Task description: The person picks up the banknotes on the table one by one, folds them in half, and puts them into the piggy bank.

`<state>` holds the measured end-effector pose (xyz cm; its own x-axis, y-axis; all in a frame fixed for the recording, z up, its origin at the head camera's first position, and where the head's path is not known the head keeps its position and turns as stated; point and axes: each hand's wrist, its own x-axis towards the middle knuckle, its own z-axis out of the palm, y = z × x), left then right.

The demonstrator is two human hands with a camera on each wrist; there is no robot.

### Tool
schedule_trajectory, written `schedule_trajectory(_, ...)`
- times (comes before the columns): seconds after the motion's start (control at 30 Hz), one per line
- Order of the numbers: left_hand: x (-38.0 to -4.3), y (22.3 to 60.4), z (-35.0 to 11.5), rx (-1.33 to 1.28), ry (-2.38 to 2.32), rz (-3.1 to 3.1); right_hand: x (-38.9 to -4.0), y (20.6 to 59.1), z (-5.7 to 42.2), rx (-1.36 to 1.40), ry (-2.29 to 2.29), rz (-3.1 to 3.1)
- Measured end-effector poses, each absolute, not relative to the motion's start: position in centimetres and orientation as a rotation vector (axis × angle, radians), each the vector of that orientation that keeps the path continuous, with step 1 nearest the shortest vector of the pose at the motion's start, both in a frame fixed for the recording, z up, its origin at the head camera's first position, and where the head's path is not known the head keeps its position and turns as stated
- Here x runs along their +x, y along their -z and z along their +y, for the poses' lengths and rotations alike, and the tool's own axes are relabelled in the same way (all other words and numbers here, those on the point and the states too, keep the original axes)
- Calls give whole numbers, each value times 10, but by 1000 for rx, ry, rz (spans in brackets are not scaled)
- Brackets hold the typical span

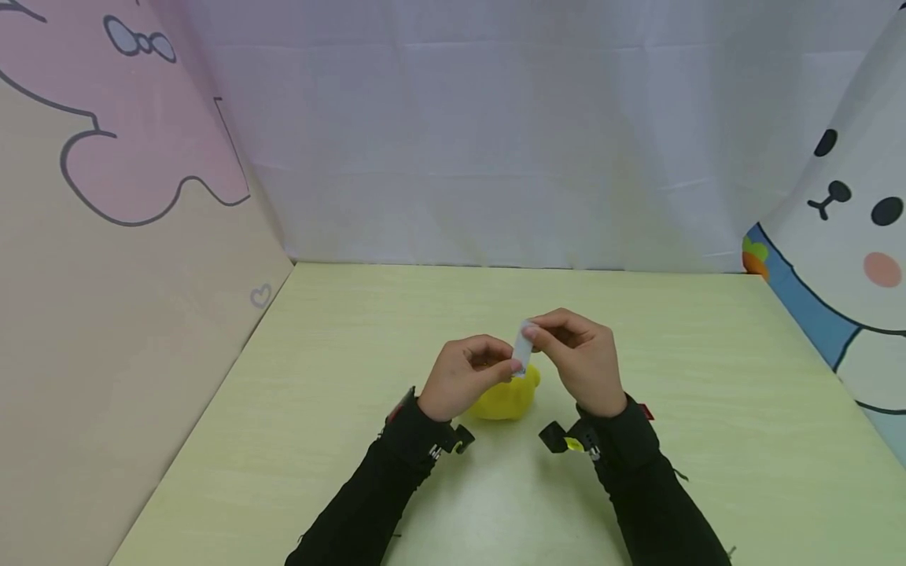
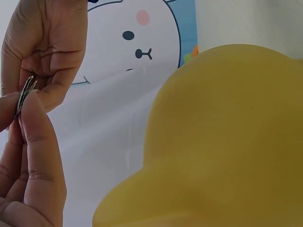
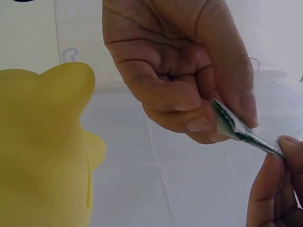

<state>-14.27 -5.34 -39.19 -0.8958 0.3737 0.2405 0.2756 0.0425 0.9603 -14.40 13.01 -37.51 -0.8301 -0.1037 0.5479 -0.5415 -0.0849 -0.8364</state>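
Observation:
Between both hands hangs a small folded slip of paper [image 1: 522, 351], pale outside, with green print along its layered edges in the right wrist view. My left hand [image 1: 463, 374] pinches its lower end between thumb and fingertips. At the upper end, my right hand [image 1: 582, 358] pinches it the same way, other fingers curled. Just below and behind the left hand sits a glossy yellow rounded figure [image 1: 504, 402], partly hidden by that hand. Large in the right wrist view, this yellow figure [image 3: 42, 146] shows an ear-like bump and a smaller bump at its side.
The pale yellow-green table [image 1: 354, 330] spreads around the hands. A white curtain [image 1: 495, 141] rises along its back edge. A cartoon-printed wall [image 1: 163, 330] stands at left, and a bear-printed panel [image 1: 849, 251] at right. Each wrist carries a small black camera [image 1: 554, 437].

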Motion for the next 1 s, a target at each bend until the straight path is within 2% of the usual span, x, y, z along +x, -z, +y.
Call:
schedule_trajectory(0.43,-142,390,-55,697,-2042,2209,-141,372,125,557,-2003,-1984)
schedule_trajectory(1.0,-141,389,-58,668,-2098,2281,-140,373,126,577,-1906,-2240)
